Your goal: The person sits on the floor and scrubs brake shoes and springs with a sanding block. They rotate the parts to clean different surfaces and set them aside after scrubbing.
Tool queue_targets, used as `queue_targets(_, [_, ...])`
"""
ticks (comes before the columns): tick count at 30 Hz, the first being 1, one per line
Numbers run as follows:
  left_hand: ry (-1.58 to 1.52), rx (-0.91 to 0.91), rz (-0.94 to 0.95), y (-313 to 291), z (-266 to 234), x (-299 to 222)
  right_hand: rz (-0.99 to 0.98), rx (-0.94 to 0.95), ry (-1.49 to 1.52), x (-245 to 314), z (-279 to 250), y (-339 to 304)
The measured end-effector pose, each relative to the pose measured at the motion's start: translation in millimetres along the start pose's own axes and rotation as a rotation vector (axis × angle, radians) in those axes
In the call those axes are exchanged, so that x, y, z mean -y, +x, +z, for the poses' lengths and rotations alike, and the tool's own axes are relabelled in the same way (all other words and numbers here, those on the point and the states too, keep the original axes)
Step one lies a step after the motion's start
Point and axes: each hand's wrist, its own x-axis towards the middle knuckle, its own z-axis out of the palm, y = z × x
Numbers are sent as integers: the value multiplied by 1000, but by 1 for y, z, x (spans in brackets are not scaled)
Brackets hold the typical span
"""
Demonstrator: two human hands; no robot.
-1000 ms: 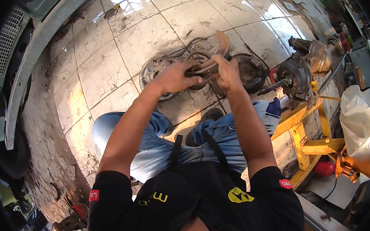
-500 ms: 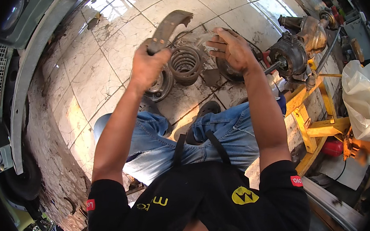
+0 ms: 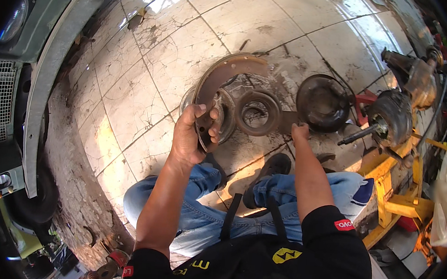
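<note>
Over white ceramic tiles (image 3: 169,56), a curved brown metal band (image 3: 223,70), ten o'clock from a brown metal coil (image 3: 274,113), is clamped in the left hand (image 3: 188,138) (holding stage, seemingly; steadiness needed), the right hand (image 3: 301,131) at four being unclear in grip.

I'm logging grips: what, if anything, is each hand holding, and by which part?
The left hand holds a curved metal band by its near end; the right hand is at the edge of a dark flat piece, its grip unclear.
</note>
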Motion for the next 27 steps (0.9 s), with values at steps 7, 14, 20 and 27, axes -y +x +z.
queue_targets(7, [-125, -43, -43, 10, -15, 3, -7, 65, -191, 2, 19, 2])
queue_targets(14, [-146, 19, -76, 7, -21, 4, -433, 15, -352, -6, 20, 12])
queue_targets(20, [-118, 40, -64, -13, -31, 1, -342, 163, -773, 22, 14, -24])
queue_targets(27, [-78, 66, -93, -18, -29, 8, -634, 38, -845, 4, -2, -12])
